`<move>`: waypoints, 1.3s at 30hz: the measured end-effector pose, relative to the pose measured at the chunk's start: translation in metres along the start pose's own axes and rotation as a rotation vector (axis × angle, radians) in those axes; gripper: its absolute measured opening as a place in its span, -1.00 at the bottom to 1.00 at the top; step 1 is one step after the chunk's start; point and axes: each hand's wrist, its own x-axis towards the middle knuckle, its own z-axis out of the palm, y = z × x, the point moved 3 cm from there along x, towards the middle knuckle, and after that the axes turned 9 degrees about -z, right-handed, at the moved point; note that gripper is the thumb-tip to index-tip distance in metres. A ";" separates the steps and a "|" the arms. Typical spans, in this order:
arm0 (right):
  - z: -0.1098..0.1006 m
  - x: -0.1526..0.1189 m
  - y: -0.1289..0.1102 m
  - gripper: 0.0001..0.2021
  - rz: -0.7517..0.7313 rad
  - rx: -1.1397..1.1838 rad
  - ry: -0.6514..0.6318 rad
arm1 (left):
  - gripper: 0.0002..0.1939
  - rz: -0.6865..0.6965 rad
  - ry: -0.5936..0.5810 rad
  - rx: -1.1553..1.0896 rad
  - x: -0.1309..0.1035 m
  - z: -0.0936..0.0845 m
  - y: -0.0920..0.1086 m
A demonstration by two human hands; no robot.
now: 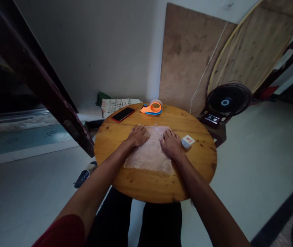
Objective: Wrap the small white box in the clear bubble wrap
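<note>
A sheet of clear bubble wrap (150,154) lies flat on a round wooden table (146,188). My left hand (138,134) rests on its upper left part, fingers spread out flat. On the upper right part lies my right hand (171,142), also with its fingers extended. Just right of that hand is a small white box (187,141) with a red mark. Beyond the wrap stands an orange and blue tape dispenser (153,108) with a roll of tape. A phone (123,114) with a red edge lies at the table's back left.
A black fan (226,102) stands right of the table. Behind, a brown board (187,58) and a round wooden panel (254,44) lean on the wall. A dark post (46,85) rises at the left, and a shoe (82,178) is on the floor.
</note>
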 end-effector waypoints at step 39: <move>0.006 0.001 0.004 -0.54 0.111 0.025 0.011 | -0.48 -0.020 0.067 -0.047 -0.006 0.008 -0.024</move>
